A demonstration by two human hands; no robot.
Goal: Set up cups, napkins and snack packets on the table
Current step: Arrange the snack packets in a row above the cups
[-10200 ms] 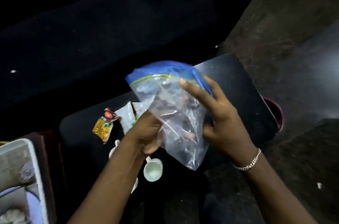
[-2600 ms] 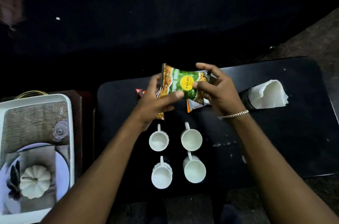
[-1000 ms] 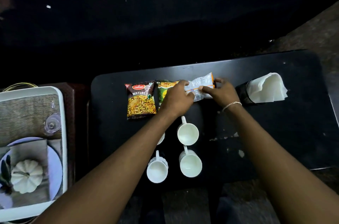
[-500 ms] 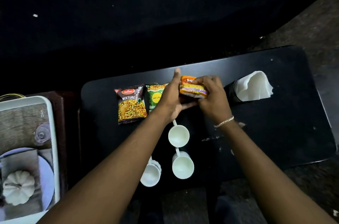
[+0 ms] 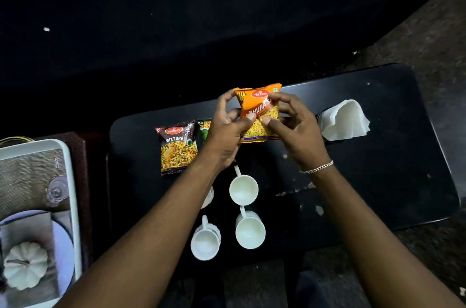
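Both hands hold an orange snack packet (image 5: pixel 260 116) upright above the black table (image 5: pixel 378 156). My left hand (image 5: pixel 228 128) pinches its left edge and my right hand (image 5: pixel 293 128) grips its right side. A brown "Mixture" packet (image 5: pixel 178 150) lies flat on the table to the left. Beside it a green packet (image 5: pixel 204 128) is mostly hidden by my left hand. Several white cups stand below, such as one (image 5: pixel 243 189) in the middle, one (image 5: pixel 250 231) nearer me and one (image 5: pixel 204 244) at the front left; another is partly hidden by my left forearm. White napkins (image 5: pixel 345 121) stick out of a dark holder at the right.
A white tray (image 5: pixel 71 181) at the left holds a woven mat, an upturned glass (image 5: pixel 57 191), a plate and a small white pumpkin (image 5: pixel 25 266). The table's right half (image 5: pixel 390 181) has chipped white marks. Dark floor surrounds the table.
The orange packet, held low over the table half a second ago, is now lifted and turned upright with its front towards me. The brown and green packets were laid down before that.
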